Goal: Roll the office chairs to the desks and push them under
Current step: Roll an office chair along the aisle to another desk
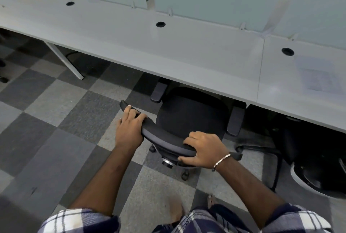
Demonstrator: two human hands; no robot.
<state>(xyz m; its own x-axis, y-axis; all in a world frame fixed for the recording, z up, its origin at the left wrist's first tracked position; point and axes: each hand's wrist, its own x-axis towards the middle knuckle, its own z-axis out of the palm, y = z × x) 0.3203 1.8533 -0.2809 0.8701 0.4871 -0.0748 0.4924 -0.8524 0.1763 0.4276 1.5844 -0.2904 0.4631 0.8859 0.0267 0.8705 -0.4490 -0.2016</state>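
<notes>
The person stands right behind the office chair (189,118), both hands on the top of its backrest (164,139). The left hand (130,129) is wrapped over the backrest's left end, fingers (131,112) curled across the top edge. The right hand (203,151) clamps the right end, thumb underneath and fingers over the top. The backrest runs left to right between the hands, roughly parallel to the near edge of the table (187,60), so the table lies straight ahead of the fingers, past the seat. The front of the seat is already tucked beneath that near edge, and the two armrests (236,120) reach just to it. From here a straight push forward looks like all that remains for this chair. Both hands are about equally placed; neither is clearly nearer the table.

I count one chair in hand, and part of a second chair (314,161) under the table towards its right end. Three round cable holes (160,24) show along the tabletop.
</notes>
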